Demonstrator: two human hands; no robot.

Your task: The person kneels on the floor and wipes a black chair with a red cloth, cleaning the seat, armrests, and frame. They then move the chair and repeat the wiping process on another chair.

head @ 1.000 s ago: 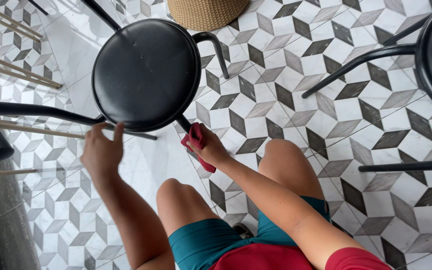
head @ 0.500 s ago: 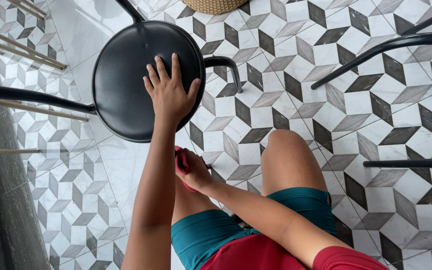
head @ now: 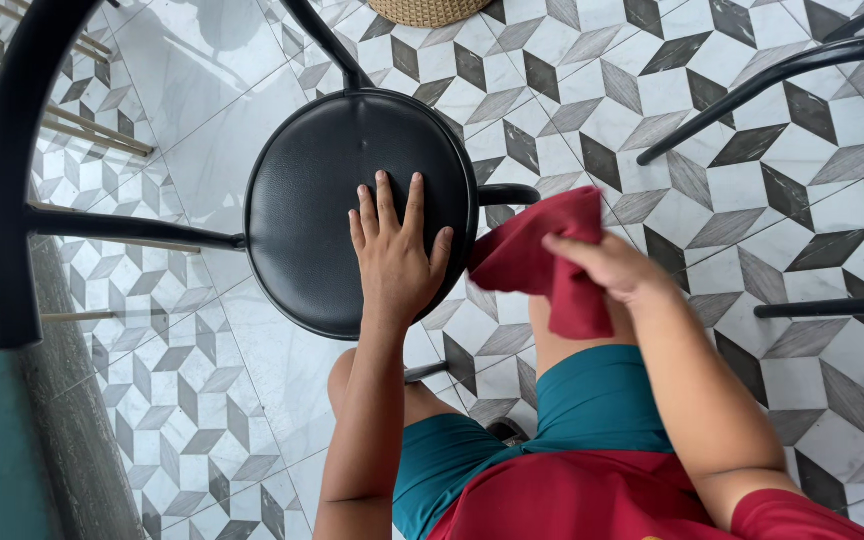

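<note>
Head view, left hand (head: 392, 255): flat and open on the black round chair seat (head: 332, 190), fingers spread, holding nothing.
Right hand (head: 607, 268): closed grip pinching a red cloth (head: 542, 260), held just right of the seat.
Cloth handling: likely soft, light, floppy; bunch it anywhere.
Room: patterned tile floor (head: 572, 120) open beyond; another chair's legs (head: 752, 100) near.

The round black chair seat (head: 332, 200) is bare on its far and left parts; the left hand (head: 392, 255) covers its near right. The curved backrest (head: 12, 170) and its bars bound the left. Right of the seat, the red cloth (head: 542, 255) hangs in the gap, with open tiled floor (head: 592, 110) beyond, up to another chair's black legs (head: 752, 90) at far right
</note>
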